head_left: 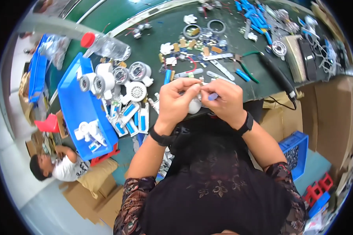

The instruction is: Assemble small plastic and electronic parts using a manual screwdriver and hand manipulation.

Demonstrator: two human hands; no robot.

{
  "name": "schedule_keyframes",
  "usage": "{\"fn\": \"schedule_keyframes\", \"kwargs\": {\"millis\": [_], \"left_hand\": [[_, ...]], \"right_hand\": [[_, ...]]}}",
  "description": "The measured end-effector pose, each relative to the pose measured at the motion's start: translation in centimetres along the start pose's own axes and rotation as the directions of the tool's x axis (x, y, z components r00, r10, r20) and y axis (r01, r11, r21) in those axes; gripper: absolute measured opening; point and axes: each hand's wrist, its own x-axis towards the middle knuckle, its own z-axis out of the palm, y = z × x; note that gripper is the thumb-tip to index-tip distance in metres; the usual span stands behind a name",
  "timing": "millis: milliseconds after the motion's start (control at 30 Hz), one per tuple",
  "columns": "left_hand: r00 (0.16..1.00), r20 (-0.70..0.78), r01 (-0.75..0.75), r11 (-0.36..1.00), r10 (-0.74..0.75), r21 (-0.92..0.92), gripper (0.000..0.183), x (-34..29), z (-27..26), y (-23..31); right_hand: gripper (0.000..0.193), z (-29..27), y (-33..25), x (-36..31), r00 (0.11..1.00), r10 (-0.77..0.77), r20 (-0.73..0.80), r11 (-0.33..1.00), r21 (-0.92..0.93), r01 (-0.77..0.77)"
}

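My left hand [177, 101] and my right hand [226, 100] meet fingertip to fingertip at the near edge of the dark green bench. Both are closed in a pinch. Below and between them shows a white rounded plastic part [195, 106], partly covered by the fingers. A small purple-blue piece [213, 96] sticks out of my right hand; its kind is hidden. What the left fingertips pinch is too small to make out. Just beyond the hands lie flat pale strips [222, 69] and a blue cylindrical cell [243, 75].
To the left, white fan housings [138, 92] crowd beside a blue bin [80, 113] and a red-capped clear bottle [110, 47]. A soldering iron [277, 74] and green-handled pliers [249, 64] lie to the right. Small circuit parts [208, 43] fill the middle. A person [59, 164] sits at lower left.
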Motion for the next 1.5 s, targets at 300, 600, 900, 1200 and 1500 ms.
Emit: {"fn": "schedule_keyframes", "kwargs": {"millis": [300, 600, 900, 1200, 1500], "left_hand": [[0.992, 0.105, 0.068, 0.998, -0.065, -0.017, 0.019, 0.6, -0.2, 0.1], [0.995, 0.1, -0.005, 0.996, -0.004, 0.089, 0.018, 0.1, -0.1, -0.2], [0.998, 0.055, 0.006, 0.996, -0.011, 0.091, 0.017, 0.7, 0.5, 0.0], [0.999, 0.026, -0.046, 0.998, 0.045, 0.045, 0.019, 0.7, -0.4, -0.4], [0.997, -0.082, -0.005, 1.0, 0.004, -0.001, 0.026, -0.5, 0.3, 0.8]], "right_hand": [[0.013, -1.7, 1.9, 0.8, 0.981, -0.115, 0.154, 0.992, 0.061, 0.107], [0.012, -1.4, 1.6, -0.3, 0.996, -0.045, 0.073, 0.999, 0.034, 0.043], [0.01, -0.9, 1.9, -0.6, 0.998, -0.047, 0.031, 0.998, 0.043, 0.045], [0.008, -4.8, 2.6, 0.8, 0.977, 0.202, 0.064, 0.979, 0.007, -0.203], [0.022, -3.1, 1.4, -0.4, 0.983, 0.184, -0.011, 0.981, -0.054, -0.184]]}}
